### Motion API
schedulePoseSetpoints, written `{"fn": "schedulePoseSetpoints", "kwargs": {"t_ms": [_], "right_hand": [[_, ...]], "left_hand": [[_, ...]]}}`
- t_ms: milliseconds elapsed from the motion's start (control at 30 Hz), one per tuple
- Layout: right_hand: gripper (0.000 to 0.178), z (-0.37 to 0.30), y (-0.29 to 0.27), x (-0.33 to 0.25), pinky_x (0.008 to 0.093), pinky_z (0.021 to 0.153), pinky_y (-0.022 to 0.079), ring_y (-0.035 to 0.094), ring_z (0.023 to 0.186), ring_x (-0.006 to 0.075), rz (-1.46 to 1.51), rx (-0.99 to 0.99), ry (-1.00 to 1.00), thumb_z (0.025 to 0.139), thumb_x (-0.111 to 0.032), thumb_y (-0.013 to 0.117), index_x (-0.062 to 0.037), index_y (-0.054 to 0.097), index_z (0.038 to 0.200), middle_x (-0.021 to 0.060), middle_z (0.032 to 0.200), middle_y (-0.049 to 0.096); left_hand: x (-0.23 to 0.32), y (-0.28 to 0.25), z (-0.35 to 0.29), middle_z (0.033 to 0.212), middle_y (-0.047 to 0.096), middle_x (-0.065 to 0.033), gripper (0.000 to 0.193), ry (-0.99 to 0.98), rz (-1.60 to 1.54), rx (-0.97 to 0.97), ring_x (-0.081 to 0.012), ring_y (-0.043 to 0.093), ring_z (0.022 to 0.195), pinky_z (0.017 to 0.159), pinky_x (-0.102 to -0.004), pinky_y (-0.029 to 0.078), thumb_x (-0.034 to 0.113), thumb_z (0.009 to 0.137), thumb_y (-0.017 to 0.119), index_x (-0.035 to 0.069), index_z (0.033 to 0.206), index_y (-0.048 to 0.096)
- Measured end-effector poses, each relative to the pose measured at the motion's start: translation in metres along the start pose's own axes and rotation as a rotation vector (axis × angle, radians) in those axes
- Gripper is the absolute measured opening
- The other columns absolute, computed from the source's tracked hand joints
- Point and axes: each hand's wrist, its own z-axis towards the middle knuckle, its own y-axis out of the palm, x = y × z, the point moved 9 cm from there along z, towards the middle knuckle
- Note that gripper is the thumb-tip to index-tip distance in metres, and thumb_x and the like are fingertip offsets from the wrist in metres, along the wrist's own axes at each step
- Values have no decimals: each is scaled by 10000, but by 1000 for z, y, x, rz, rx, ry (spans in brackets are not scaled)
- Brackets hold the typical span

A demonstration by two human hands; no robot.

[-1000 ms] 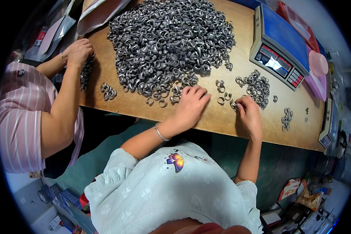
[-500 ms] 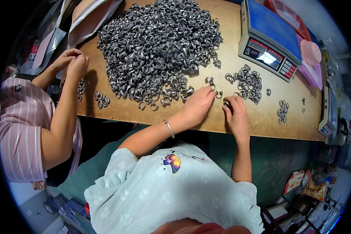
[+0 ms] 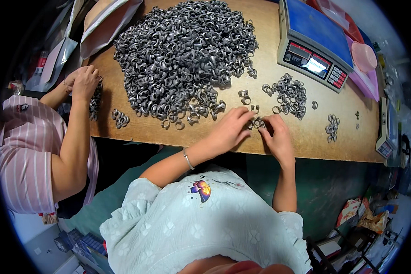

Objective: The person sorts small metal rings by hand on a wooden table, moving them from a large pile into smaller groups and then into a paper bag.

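My left hand (image 3: pixel 230 129), with a silver bangle (image 3: pixel 188 158) at its wrist, is closed at the near part of the table, a grey metal ring (image 3: pixel 250 124) between its thumb and fingers. Close by on the right, my right hand (image 3: pixel 278 138) pinches another grey ring (image 3: pixel 259 123) at its fingertips. The two rings are almost touching. Just beyond my fingers lie a few loose rings (image 3: pixel 245 97). A big heap of grey rings (image 3: pixel 182 59) covers the table's left and middle, and a smaller pile of rings (image 3: pixel 291 97) lies beyond my right hand.
A blue-topped scale (image 3: pixel 317 36) stands at the far right, beside pink and red plastic trays (image 3: pixel 364 57). A small ring group (image 3: pixel 332 128) lies near the right end of the wooden table (image 3: pixel 306 146). At left, a co-worker in a striped shirt (image 3: pixel 27 155) handles rings.
My left hand has drawn back slightly from the loose rings and opened a gap showing a ring. My right hand has turned its ring into view, closer to the left hand.
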Motion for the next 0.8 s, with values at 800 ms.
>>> {"fn": "schedulePoseSetpoints", "kwargs": {"t_ms": [800], "right_hand": [[171, -22, 4, 33, 170, 635, 418, 502, 745, 30, 914, 152, 311, 901, -11, 548, 23, 563, 1068, -2, 865, 566]], "left_hand": [[34, 1, 16, 923, 581, -122, 161, 201, -100, 78, -287, 569, 854, 740, -335, 476, 8, 750, 671, -18, 897, 610]]}}
